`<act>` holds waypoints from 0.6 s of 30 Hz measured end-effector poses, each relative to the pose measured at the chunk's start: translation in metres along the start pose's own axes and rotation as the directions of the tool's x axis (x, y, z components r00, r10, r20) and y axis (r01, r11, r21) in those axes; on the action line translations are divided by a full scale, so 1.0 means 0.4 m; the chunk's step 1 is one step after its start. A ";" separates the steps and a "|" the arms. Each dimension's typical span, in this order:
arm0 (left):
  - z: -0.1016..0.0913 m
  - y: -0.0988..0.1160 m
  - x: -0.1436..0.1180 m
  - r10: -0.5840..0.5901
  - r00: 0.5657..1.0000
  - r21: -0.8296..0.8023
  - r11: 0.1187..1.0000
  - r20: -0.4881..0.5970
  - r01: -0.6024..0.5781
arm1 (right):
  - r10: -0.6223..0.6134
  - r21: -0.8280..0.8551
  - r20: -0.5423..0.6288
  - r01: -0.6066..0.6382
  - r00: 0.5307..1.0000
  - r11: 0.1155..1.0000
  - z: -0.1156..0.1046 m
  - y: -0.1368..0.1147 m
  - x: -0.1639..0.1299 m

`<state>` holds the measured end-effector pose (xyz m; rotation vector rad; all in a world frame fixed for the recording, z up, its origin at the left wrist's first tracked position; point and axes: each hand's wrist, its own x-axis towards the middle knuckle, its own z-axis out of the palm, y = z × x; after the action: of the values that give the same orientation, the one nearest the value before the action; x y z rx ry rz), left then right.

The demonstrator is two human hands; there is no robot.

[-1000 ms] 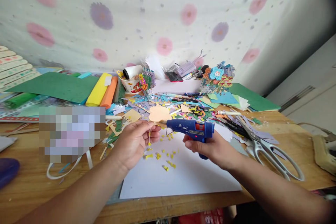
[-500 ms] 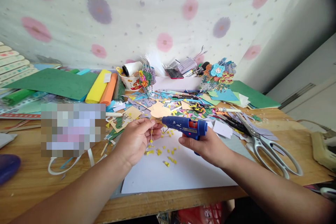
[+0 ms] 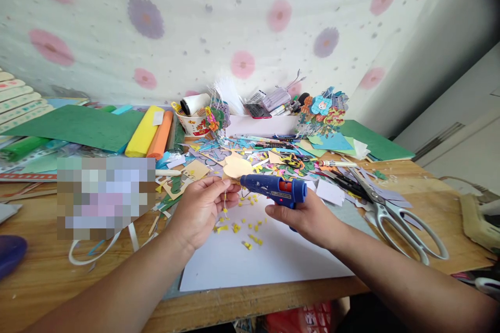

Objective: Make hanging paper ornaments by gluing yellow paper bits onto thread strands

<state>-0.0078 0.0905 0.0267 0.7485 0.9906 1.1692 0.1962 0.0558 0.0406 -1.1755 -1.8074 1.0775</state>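
My left hand pinches a peach paper cut-out by its lower edge, and a thin yellow strand hangs down from my fingers. My right hand grips a blue glue gun with an orange trigger. Its nozzle points left and sits right at the cut-out's lower edge by my left fingertips. Below both hands lies a white sheet dotted with several small yellow paper bits.
Large silver scissors lie right of the sheet on the wooden table. Coloured paper scraps, pens, a cup of supplies, yellow and orange foam rolls and green sheets crowd the back. A pixelated patch covers the left.
The glue gun has moved left, closer to my left fingers and the cut-out. My left hand has held almost still.
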 end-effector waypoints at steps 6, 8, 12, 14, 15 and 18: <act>0.000 0.000 0.000 -0.005 1.000 0.002 1.000 -0.005 0.005 | -0.013 -0.003 0.034 0.013 0.999 1.000 -0.002 0.001 -0.002; -0.001 0.000 -0.001 -0.004 1.000 -0.001 1.000 -0.007 0.004 | -0.007 -0.002 0.028 0.007 1.000 1.000 -0.002 -0.002 -0.003; 0.000 0.002 -0.002 0.003 1.000 -0.003 1.000 -0.008 -0.003 | 0.013 0.005 -0.010 -0.012 1.000 1.000 -0.003 -0.013 -0.005; 0.000 0.003 -0.001 0.005 1.000 -0.005 1.000 -0.006 -0.005 | 0.024 0.012 -0.013 -0.024 1.000 1.000 -0.003 -0.016 -0.007; -0.001 0.004 -0.001 0.006 1.000 -0.005 1.000 -0.005 -0.006 | 0.028 0.015 -0.012 -0.027 1.000 1.000 -0.003 -0.017 -0.007; -0.003 0.003 0.000 0.007 1.000 -0.009 1.000 -0.004 -0.007 | 0.038 0.019 -0.019 -0.038 0.999 0.999 -0.002 -0.016 -0.008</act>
<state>-0.0093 0.0906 0.0273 0.7434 0.9866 1.1813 0.1957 0.0515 0.0465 -1.2095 -1.7630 1.0994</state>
